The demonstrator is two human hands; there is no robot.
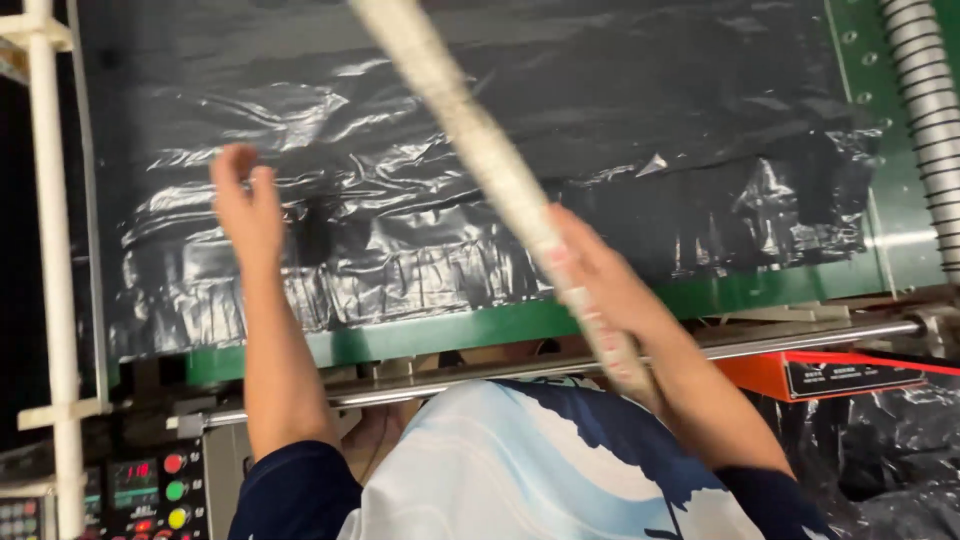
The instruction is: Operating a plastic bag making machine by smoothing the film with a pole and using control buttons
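Head view: My left hand is raised over the crinkled black plastic film sheets, fingers extended and loosely together, fingertips at or just above the film surface; I cannot tell whether they touch it. The hand grips nothing.

My right hand is closed around a long pale cloth-wrapped stick. The stick runs diagonally from the top centre of the view, down across the film, through my palm and on past my wrist along the forearm. It appears motion-blurred.

The black film lies in a wrinkled stack on the flat green machine bench; its gathered, pleated lower edge sits near the bench's front edge. The film spans most of the bench width, between my two hands and beyond them.

Below the bench front edge a polished steel rod runs horizontally. An orange-red machine cover sits under its right end. At lower left is a control panel with red, green and yellow round buttons. A white tube frame stands vertically at the left edge. A ribbed grey flexible hose descends at the upper right.
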